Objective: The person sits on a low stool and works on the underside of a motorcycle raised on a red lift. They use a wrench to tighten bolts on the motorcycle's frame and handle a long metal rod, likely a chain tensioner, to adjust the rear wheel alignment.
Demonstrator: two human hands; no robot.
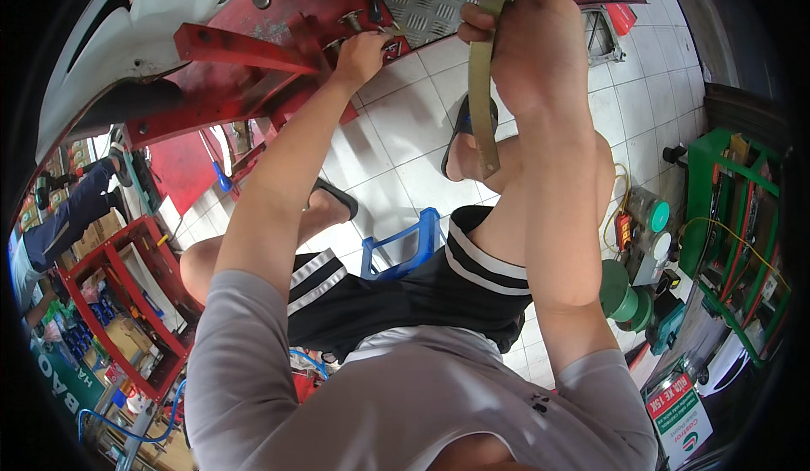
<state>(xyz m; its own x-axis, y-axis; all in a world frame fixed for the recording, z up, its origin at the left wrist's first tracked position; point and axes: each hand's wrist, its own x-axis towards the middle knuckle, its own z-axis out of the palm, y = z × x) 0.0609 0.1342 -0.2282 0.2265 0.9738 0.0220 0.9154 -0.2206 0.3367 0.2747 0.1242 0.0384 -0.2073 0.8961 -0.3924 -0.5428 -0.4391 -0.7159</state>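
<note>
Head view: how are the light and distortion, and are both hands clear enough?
In the head view, the tiles are bright, softly shadowed by the red frame; the green rack bows near the black rim; the right hand and olive strip read clearly; the left hand's fingertip detail is too small to tell.

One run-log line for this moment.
left hand: by red frame | right hand: holds olive strip | blue-handled tool: left side

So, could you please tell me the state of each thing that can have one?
Olive tool: held, one end free.
Right grip: closed on the tool.
Left grip: near the red frame; closure unclear.
Teal-lidded jar: closed.
Green rack: loaded.
Sandals: worn.
</note>
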